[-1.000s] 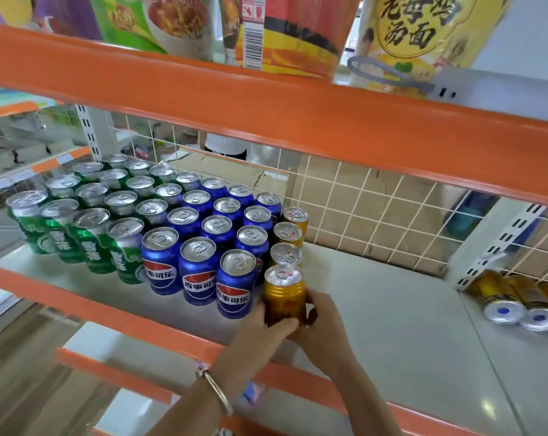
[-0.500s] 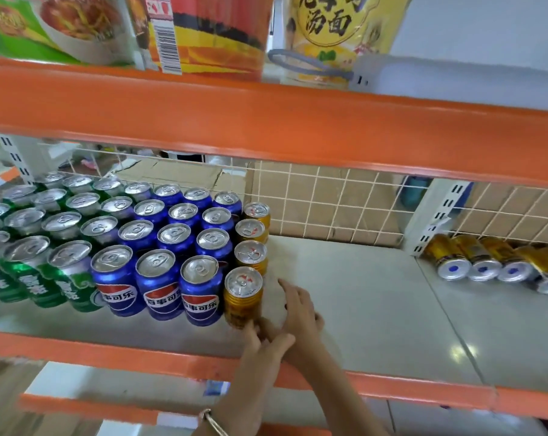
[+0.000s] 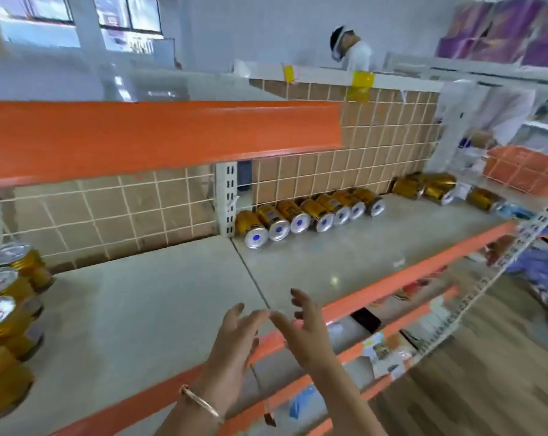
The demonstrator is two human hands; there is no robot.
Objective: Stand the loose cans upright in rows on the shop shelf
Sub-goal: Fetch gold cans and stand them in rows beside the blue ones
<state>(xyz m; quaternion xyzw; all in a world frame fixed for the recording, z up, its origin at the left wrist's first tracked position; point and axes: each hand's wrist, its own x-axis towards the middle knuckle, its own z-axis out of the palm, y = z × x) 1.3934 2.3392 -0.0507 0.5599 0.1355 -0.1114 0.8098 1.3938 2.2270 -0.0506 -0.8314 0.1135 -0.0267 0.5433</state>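
Several gold cans [image 3: 310, 215] lie on their sides in a line along the tiled back wall of the grey shelf [image 3: 159, 309], their silver bottoms facing me. More lying gold cans [image 3: 436, 187] sit further right. At the far left edge a row of upright gold cans [image 3: 5, 309] stands front to back. My left hand [image 3: 235, 344] and my right hand [image 3: 304, 328] hover over the shelf's front edge, fingers spread, holding nothing, well short of the lying cans.
An orange shelf lip [image 3: 140, 136] overhangs above on the left. A white upright post [image 3: 227, 199] stands at the back beside the lying cans. Lower orange shelves [image 3: 392, 322] carry goods. Another person [image 3: 351, 48] stands behind the shelving. Wooden floor lies at right.
Both hands let go of the front upright gold can and drew away to the right. The view has swung right, so the lying gold cans are now central.
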